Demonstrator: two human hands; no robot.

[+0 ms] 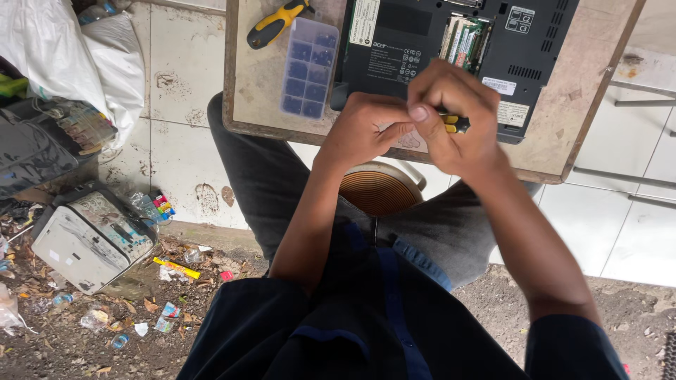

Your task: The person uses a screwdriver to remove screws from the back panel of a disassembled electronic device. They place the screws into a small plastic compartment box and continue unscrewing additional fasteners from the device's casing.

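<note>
Head view: right hand (451, 116) closed around a small black-and-yellow screwdriver (455, 124); left hand (362, 130) pinches at its tip, fingers pressed together, though the tip itself is hidden. Both hover over the near edge of an upturned black laptop (422, 42) on a worn table (260, 91), beside a blue compartment box (308, 67) and a larger screwdriver (274, 24).

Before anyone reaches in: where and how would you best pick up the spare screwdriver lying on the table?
Grip the screwdriver by its thick yellow-and-black handle, coming from the left, over the table edge. The handle lies flat and bare on that side; the blue parts box crowds its right, and the tip runs out of view.
</note>
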